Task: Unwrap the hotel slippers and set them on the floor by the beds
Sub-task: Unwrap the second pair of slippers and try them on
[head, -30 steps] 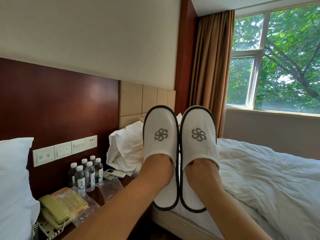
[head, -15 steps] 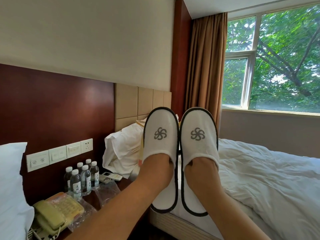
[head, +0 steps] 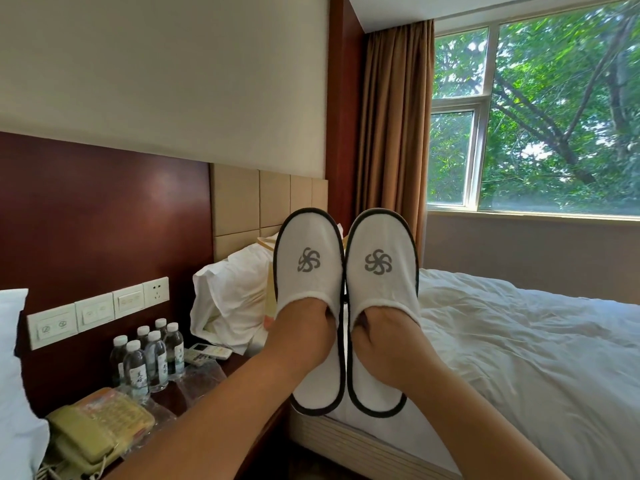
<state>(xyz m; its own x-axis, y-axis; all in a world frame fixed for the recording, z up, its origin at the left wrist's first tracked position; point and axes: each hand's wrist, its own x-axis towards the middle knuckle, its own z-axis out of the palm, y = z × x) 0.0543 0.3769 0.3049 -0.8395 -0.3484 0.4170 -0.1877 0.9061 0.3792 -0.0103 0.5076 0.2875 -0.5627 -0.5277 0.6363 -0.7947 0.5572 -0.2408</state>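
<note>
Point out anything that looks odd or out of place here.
Both slippers sit on hands, not the floor: left hand inside the left slipper, right hand inside the right slipper, toes up, above the bed. Clear plastic wrappers lie crumpled on the nightstand.

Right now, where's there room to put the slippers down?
The duvet right of the slippers is wide and bare, from the pillow to the window wall. A dark floor strip shows between nightstand and bed, narrow and mostly hidden by arms. The nightstand is crowded: bottles, phone, remote, plastic wrap.
</note>
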